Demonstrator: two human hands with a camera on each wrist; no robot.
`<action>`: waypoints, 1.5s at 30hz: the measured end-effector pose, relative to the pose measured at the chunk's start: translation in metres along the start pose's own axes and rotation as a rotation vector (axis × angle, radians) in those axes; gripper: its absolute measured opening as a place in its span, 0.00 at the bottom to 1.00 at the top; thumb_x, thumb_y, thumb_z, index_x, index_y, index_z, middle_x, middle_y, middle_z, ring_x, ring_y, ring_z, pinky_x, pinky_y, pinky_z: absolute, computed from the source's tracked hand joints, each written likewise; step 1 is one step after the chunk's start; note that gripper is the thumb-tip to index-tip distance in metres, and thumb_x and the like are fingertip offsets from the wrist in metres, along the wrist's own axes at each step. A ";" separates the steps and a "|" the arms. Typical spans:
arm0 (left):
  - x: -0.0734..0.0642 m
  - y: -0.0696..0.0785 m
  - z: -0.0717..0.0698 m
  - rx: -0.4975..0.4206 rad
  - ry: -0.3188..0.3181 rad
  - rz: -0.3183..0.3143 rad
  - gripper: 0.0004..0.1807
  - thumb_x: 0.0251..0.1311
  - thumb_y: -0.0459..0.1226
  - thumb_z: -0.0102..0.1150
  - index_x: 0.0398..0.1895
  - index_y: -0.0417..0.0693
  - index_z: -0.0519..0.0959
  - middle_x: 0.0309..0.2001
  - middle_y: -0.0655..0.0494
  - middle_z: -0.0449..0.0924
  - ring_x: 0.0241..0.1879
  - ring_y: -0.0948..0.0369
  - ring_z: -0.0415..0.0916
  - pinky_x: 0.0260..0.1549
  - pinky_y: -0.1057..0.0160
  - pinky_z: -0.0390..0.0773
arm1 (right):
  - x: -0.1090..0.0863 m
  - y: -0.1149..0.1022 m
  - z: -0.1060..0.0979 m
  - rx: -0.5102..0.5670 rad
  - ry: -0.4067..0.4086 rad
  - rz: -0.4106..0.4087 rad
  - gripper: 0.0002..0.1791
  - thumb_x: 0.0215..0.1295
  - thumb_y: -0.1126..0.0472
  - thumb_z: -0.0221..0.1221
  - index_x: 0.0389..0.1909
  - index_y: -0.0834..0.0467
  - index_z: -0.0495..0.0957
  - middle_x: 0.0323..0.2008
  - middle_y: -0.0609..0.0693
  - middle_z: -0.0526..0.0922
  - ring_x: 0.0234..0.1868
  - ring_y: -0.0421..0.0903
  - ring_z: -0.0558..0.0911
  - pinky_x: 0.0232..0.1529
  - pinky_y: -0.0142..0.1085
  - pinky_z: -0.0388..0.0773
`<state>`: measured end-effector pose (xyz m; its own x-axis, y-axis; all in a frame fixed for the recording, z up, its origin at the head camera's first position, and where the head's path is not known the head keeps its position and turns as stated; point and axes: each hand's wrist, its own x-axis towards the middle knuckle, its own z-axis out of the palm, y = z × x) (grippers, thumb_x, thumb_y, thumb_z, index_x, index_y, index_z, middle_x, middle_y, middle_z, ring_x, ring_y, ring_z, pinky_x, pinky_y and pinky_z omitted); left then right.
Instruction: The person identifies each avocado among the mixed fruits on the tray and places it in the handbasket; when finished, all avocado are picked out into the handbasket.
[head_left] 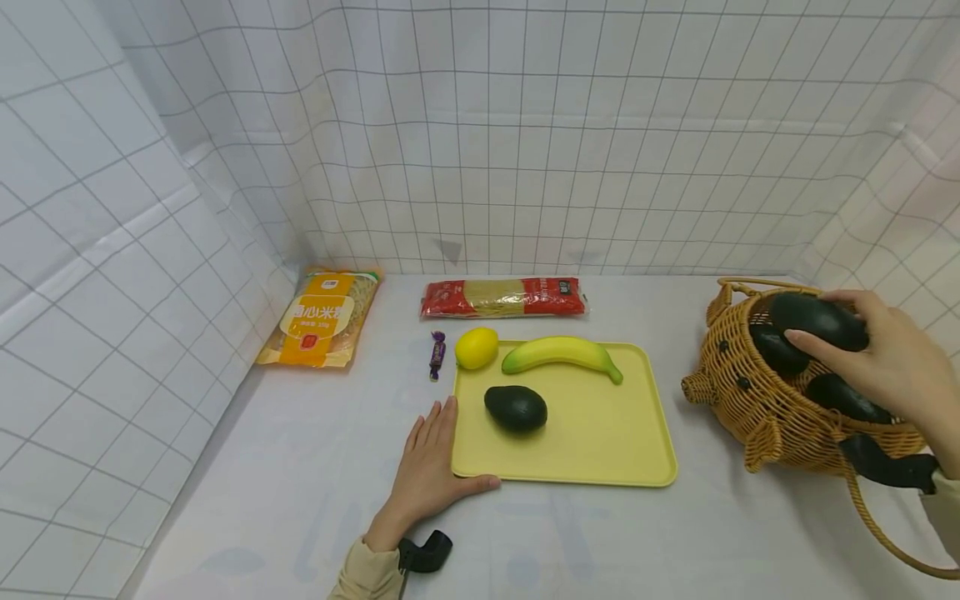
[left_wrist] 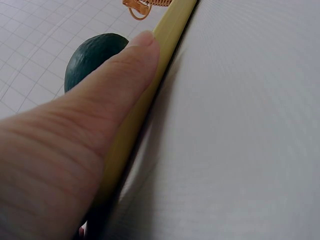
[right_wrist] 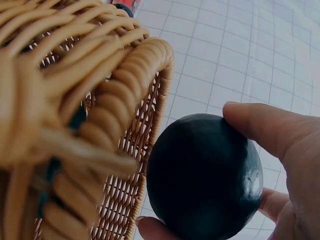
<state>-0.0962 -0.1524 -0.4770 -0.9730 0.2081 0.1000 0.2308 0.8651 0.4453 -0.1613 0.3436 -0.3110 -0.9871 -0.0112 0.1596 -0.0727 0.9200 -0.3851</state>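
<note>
At the right, my right hand [head_left: 892, 354] pinches a dark green avocado [head_left: 817, 321] between thumb and fingers, over the mouth of a pig-shaped wicker basket [head_left: 738, 417]. In the right wrist view that avocado [right_wrist: 205, 175] appears beside the basket's woven rim [right_wrist: 160, 75]. Two more dark avocados lie inside, one of them the lower avocado [head_left: 847, 398]. My left hand [head_left: 427, 479] rests at the near left corner of a yellow tray [head_left: 600, 433], fingers straight and thumb spread along the front edge. On the tray are an avocado [head_left: 516, 409] and a banana [head_left: 562, 354].
A lemon [head_left: 476, 348] sits at the tray's back left corner. Left of it lies a purple-wrapped candy [head_left: 437, 356]. Behind are a red noodle packet [head_left: 502, 298] and, further left, an orange pasta bag [head_left: 322, 318]. The basket's rope strap [head_left: 873, 517] trails at right.
</note>
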 end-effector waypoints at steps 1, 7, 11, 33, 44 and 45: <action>0.000 0.000 0.000 0.000 -0.002 -0.002 0.70 0.38 0.73 0.59 0.75 0.41 0.42 0.74 0.47 0.44 0.72 0.53 0.38 0.68 0.52 0.36 | 0.000 0.000 0.000 -0.008 -0.008 0.005 0.44 0.63 0.42 0.57 0.67 0.68 0.55 0.50 0.81 0.63 0.44 0.75 0.67 0.32 0.66 0.67; 0.001 0.000 0.000 0.001 -0.004 -0.003 0.70 0.37 0.73 0.59 0.75 0.40 0.42 0.74 0.46 0.44 0.72 0.53 0.38 0.68 0.52 0.36 | 0.001 0.004 0.001 -0.043 -0.042 0.031 0.46 0.63 0.39 0.55 0.66 0.70 0.54 0.49 0.79 0.65 0.42 0.75 0.69 0.29 0.63 0.69; 0.001 -0.001 0.000 0.001 -0.008 -0.005 0.70 0.37 0.73 0.59 0.75 0.40 0.41 0.74 0.46 0.44 0.72 0.53 0.37 0.68 0.52 0.36 | 0.002 0.008 0.002 -0.048 -0.061 0.047 0.46 0.63 0.36 0.54 0.66 0.70 0.54 0.49 0.79 0.65 0.42 0.75 0.69 0.29 0.63 0.69; 0.001 0.000 0.001 -0.003 0.010 0.007 0.70 0.38 0.73 0.59 0.74 0.38 0.44 0.73 0.44 0.46 0.72 0.50 0.39 0.68 0.49 0.38 | 0.000 0.006 -0.002 -0.078 -0.144 0.063 0.44 0.65 0.36 0.52 0.63 0.69 0.55 0.51 0.84 0.61 0.44 0.80 0.66 0.34 0.68 0.67; 0.000 0.001 -0.001 -0.011 -0.003 0.003 0.70 0.38 0.73 0.60 0.75 0.39 0.43 0.73 0.44 0.46 0.72 0.50 0.39 0.68 0.49 0.37 | -0.006 0.006 -0.001 -0.031 -0.038 0.003 0.30 0.68 0.45 0.53 0.50 0.70 0.68 0.40 0.75 0.75 0.35 0.69 0.76 0.25 0.53 0.73; 0.000 0.001 -0.001 -0.010 -0.002 0.004 0.70 0.38 0.73 0.60 0.75 0.39 0.43 0.73 0.44 0.46 0.72 0.50 0.39 0.68 0.49 0.37 | -0.007 0.005 -0.001 -0.027 -0.030 -0.001 0.29 0.68 0.45 0.53 0.49 0.70 0.70 0.40 0.74 0.75 0.34 0.67 0.76 0.23 0.51 0.73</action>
<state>-0.0963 -0.1521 -0.4761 -0.9720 0.2125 0.1000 0.2346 0.8597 0.4537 -0.1546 0.3484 -0.3135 -0.9910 -0.0238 0.1320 -0.0703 0.9304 -0.3599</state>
